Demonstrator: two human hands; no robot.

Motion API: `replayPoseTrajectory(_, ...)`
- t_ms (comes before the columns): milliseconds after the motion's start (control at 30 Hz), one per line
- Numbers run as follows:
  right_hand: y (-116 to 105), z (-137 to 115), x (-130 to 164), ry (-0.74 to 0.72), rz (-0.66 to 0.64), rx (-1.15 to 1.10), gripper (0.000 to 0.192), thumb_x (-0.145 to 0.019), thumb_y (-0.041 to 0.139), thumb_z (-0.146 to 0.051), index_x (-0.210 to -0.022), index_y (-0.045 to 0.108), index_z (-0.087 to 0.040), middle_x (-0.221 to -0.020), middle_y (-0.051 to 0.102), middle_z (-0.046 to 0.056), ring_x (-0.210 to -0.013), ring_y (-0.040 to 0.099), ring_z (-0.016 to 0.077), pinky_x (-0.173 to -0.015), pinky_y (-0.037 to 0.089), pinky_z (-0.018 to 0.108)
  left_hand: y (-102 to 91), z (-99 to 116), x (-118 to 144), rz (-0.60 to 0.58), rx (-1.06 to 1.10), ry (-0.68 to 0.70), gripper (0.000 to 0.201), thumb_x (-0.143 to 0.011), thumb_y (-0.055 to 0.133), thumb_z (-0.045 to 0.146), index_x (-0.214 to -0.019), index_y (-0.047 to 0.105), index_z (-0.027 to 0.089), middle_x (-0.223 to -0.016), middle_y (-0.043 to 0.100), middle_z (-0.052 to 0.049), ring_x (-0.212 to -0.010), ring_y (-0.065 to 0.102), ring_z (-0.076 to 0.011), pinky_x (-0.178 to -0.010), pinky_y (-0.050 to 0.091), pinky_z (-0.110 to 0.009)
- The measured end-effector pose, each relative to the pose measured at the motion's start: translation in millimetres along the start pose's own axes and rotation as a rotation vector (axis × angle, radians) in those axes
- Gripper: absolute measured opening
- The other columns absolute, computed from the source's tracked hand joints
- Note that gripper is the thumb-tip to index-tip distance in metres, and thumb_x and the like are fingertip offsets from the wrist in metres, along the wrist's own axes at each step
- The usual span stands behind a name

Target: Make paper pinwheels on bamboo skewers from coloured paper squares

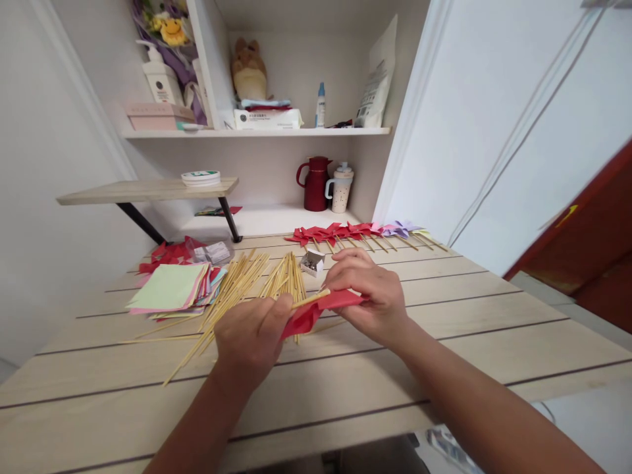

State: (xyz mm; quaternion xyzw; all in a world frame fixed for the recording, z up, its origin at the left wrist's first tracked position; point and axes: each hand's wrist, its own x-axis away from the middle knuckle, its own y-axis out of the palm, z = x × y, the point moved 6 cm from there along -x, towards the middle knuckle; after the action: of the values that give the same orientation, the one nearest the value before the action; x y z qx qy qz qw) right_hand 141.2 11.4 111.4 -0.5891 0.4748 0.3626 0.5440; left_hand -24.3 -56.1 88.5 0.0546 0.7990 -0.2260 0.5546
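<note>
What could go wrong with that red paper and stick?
The red paper might crease or tear, since the right hand bends it beside the thin stick that the left hand pinches.
The open little box sits just beyond the hands, so a bump could spill its small bits.
The loose sticks lie by the left hand and might get knocked about.

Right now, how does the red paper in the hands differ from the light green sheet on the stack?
The red paper is bent and creased; the light green sheet looks flat and squarish. The red paper is held up between the left hand and right hand, while the light green sheet lies atop the paper stack. Both look like thin paper.
</note>
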Motion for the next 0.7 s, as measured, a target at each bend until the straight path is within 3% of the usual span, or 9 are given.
replayPoseTrajectory(200, -2.3, -3.3, -1.8, -0.008, 0.055, -0.026, 0.036, -0.082, 0.068, -0.008, -0.113, 0.068, -0.026, -0.077, 0.076, -0.001, -0.069, 0.069, 0.0189, -0.087, 0.056, 0.045, 1.7, -0.3, -2.1, -0.066, -0.013, -0.009, 0.020, -0.104, 0.044, 0.024, -0.099, 0.063, 0.018, -0.060, 0.064, 0.002, -0.050, 0.058, -0.0140, -0.050, 0.036, -0.030)
replayPoseTrajectory(367, -1.4, -8.7, -4.7, -0.077, 0.012, 0.001, 0.020, -0.085, 0.066, -0.010, -0.097, 0.070, -0.025, -0.077, 0.075, 0.000, -0.068, 0.070, 0.0172, -0.084, 0.057, 0.043, 1.9, -0.3, -0.5, -0.046, -0.012, 0.000, 0.018, -0.102, 0.045, 0.019, -0.100, 0.063, 0.018, -0.063, 0.066, 0.001, -0.052, 0.060, -0.0145, -0.052, 0.038, -0.030)
replayPoseTrajectory(500, -1.6, -8.4, -4.2, -0.085, 0.029, 0.009, 0.020, -0.084, 0.066, -0.010, -0.097, 0.070, -0.025, -0.077, 0.075, 0.001, -0.069, 0.070, 0.0177, -0.086, 0.058, 0.043, 1.3, -0.3, 0.7, -0.004, -0.021, 0.009, 0.016, -0.101, 0.049, 0.022, -0.097, 0.065, 0.018, -0.058, 0.062, 0.002, -0.049, 0.057, -0.0136, -0.050, 0.037, -0.029)
replayPoseTrajectory(700, 0.6, -8.7, -4.1, -0.077, 0.020, -0.005, 0.019, -0.086, 0.063, -0.010, -0.096, 0.070, -0.026, -0.076, 0.074, -0.001, -0.067, 0.069, 0.0168, -0.087, 0.057, 0.043, -0.4, -0.9, 1.1, 0.030, -0.025, 0.041, 0.017, -0.092, 0.056, 0.012, -0.103, 0.065, 0.022, -0.066, 0.067, 0.001, -0.054, 0.063, -0.0145, -0.053, 0.041, -0.027)
